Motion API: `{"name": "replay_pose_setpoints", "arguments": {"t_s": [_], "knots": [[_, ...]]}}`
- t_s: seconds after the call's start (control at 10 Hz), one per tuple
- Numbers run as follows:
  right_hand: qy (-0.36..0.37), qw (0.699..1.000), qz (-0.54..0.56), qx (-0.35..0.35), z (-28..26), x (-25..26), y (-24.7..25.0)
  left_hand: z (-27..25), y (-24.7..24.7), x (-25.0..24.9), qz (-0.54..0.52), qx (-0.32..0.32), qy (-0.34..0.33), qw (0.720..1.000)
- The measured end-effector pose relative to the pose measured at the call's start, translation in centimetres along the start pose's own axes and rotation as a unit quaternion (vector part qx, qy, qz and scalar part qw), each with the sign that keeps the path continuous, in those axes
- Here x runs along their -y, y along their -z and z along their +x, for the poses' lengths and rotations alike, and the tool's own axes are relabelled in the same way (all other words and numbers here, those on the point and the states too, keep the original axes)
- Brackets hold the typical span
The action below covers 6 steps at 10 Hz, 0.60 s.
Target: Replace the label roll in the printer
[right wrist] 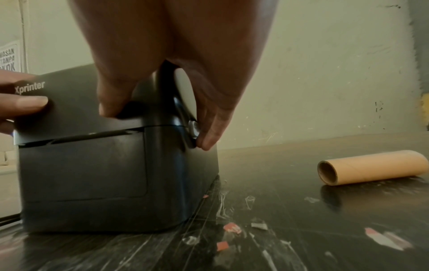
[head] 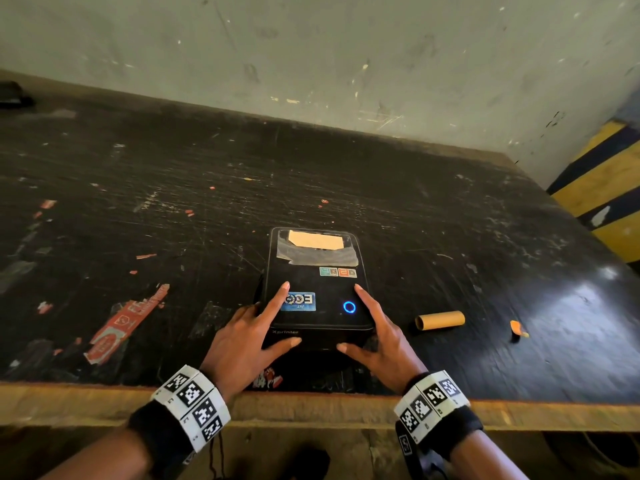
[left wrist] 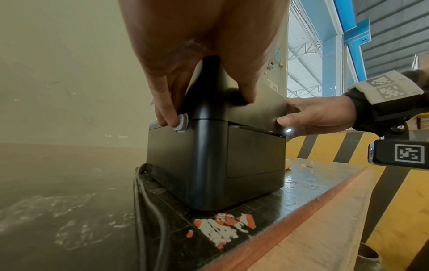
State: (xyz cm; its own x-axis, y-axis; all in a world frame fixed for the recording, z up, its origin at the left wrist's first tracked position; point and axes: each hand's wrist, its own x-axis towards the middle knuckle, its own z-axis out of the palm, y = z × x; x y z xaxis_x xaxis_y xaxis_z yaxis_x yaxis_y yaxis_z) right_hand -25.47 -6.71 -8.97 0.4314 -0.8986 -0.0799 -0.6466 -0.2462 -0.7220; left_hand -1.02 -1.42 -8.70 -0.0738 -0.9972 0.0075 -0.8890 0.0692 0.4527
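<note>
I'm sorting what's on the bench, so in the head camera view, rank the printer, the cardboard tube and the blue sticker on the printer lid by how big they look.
1. Printer, by far the largest.
2. Cardboard tube.
3. Blue sticker, only slightly smaller than the tube in this view, so that ranking is close.

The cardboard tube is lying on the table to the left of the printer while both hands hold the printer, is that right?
Not quite. The cardboard tube lies on the table to the right of the printer, as the head view shows. The left hand and right hand do both hold the printer.

Black wristbands (head: 162,431) — checkered marker cuffs (head: 192,403)
</note>
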Motion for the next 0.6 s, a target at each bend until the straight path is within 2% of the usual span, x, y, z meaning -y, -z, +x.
{"name": "replay_pose_setpoints", "arguments": {"t_s": [0.4,0.5,0.6], "knots": [[0.007,1.0,0.01,-0.014,-0.2,0.0,-0.2,-0.1,0.3,0.2,-0.002,0.013,0.007,1.0],[0.002,1.0,0.019,0.02,-0.1,0.0,0.1,-0.3,0.1,0.0,-0.035,0.035,0.024,0.998],[0.023,0.999,0.012,0.034,-0.5,1.6,2.7,-1.8,1.2,0.8,-0.152,0.063,0.047,0.985]]}}
